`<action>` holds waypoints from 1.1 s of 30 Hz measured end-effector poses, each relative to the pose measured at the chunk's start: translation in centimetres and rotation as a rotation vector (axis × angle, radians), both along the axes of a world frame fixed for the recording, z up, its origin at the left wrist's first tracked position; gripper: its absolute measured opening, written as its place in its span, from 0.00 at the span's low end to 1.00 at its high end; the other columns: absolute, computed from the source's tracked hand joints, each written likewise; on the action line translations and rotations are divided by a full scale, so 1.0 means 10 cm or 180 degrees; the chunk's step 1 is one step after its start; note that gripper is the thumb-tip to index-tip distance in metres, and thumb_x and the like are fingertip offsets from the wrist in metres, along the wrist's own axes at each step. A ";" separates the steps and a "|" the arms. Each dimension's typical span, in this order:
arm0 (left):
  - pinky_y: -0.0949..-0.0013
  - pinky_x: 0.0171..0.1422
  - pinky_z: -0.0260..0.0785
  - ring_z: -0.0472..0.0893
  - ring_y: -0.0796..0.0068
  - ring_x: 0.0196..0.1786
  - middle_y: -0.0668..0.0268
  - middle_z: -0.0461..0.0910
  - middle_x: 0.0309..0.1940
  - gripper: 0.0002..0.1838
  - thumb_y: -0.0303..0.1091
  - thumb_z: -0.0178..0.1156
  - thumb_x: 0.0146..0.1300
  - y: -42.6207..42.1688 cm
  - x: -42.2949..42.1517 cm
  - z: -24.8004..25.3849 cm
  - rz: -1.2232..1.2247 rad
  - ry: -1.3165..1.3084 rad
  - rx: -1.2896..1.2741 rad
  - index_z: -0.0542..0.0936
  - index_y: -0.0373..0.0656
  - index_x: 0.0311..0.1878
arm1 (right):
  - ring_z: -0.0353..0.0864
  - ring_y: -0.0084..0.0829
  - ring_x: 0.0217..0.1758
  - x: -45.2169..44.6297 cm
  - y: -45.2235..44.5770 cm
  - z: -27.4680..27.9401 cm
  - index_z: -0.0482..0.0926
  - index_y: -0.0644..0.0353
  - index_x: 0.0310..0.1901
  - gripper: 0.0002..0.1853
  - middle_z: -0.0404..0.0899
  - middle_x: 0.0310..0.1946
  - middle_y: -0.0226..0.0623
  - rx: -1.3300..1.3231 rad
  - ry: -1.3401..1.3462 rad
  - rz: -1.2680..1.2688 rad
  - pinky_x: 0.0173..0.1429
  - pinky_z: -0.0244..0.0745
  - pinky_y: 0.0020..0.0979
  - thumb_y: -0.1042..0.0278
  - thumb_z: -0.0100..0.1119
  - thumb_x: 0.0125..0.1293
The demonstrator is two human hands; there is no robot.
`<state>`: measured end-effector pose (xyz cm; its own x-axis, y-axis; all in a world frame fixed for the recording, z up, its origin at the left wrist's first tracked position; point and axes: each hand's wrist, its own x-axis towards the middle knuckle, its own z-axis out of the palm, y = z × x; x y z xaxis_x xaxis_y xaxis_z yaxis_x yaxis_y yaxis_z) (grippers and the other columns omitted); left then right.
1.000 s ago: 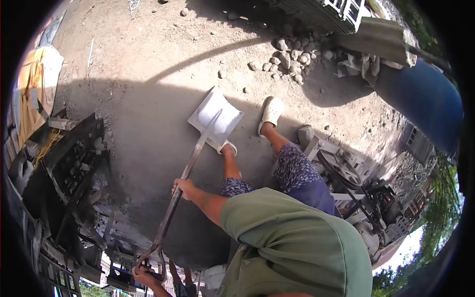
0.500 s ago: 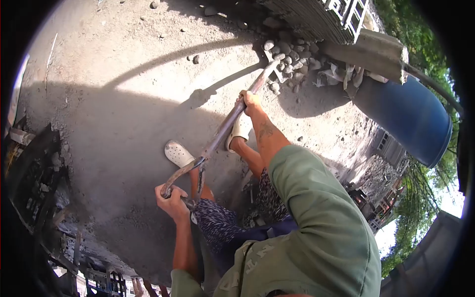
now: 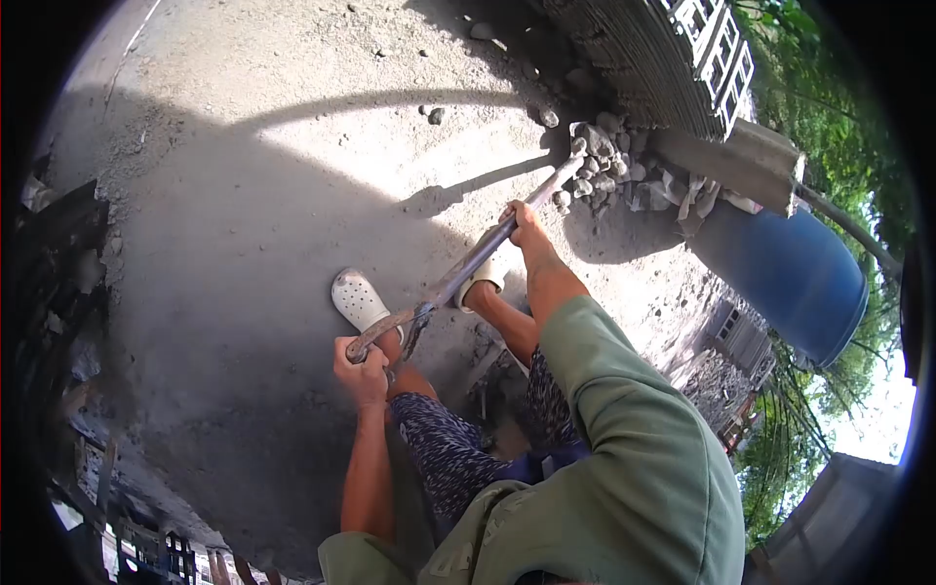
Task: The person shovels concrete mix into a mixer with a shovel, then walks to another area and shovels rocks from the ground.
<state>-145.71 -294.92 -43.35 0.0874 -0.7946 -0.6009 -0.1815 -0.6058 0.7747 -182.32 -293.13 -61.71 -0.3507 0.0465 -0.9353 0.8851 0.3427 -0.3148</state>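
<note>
A shovel [image 3: 475,263] slants from my lower body up to a pile of grey stones [image 3: 612,161]. Its blade end lies at the pile, largely covered by stones. My left hand [image 3: 362,372] is closed around the split grip at the shovel's near end. Farther along, my right hand [image 3: 522,222] wraps around the shaft. Below the shaft are my feet in pale clogs [image 3: 359,298], standing apart on the dusty ground.
Beyond the stones stand stacked hollow blocks [image 3: 643,68] and a concrete beam [image 3: 736,161]. A blue barrel [image 3: 790,278] lies at the right. Dark debris [image 3: 58,302] lines the left edge. Small stones dot the ground [image 3: 244,224].
The shovel's blade end has gone deeper among the stones, and less of it shows. Both hands have moved along with the shovel, still gripping it. The view has shifted slightly.
</note>
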 end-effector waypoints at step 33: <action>0.63 0.34 0.64 0.67 0.71 0.23 0.64 0.67 0.22 0.11 0.23 0.51 0.41 -0.24 -2.32 5.06 0.0819 0.2967 0.0907 0.68 0.44 0.33 | 0.74 0.30 0.18 -2.28 -1.31 5.86 0.66 0.60 0.37 0.12 0.69 0.17 0.35 -0.1736 0.1143 0.0263 0.24 0.76 0.40 0.62 0.54 0.58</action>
<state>-168.95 -297.36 7.26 -0.3656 -0.6339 -0.6816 0.5853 -0.7259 0.3611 -205.09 -306.26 -3.09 -0.6275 -0.4416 -0.6413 0.6702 0.1128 -0.7335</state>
